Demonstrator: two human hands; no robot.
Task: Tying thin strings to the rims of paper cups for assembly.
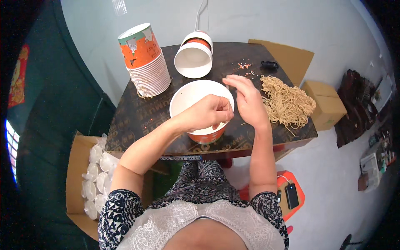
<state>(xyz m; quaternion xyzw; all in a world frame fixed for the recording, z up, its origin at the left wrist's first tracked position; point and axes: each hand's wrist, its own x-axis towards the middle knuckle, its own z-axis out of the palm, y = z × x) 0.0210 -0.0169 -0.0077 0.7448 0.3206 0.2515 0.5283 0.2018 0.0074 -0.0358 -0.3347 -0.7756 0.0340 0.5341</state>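
Above the paper tub (207, 136), left hand (211, 111) pinched closed, can't tell on what; right hand (249, 101), loosely open, sits nearer the twine (290, 102) off right.

Paper bucket (183, 98): white inside, orange outside. Bucket stack (143, 54): orange print, green band, white rims. Heaped cord (289, 102): plain tan. Bench (152, 110): near-black with golden lettering pattern. Trousers (193, 183): black-and-white pattern. Stool (301, 197): orange-red. Open carton (77, 166): plain brown. Lace trim (227, 212): off-white.

Bright, soft light fills the middle, glare (119, 7) marks the pale wall (258, 25), and bent edges fade to black.
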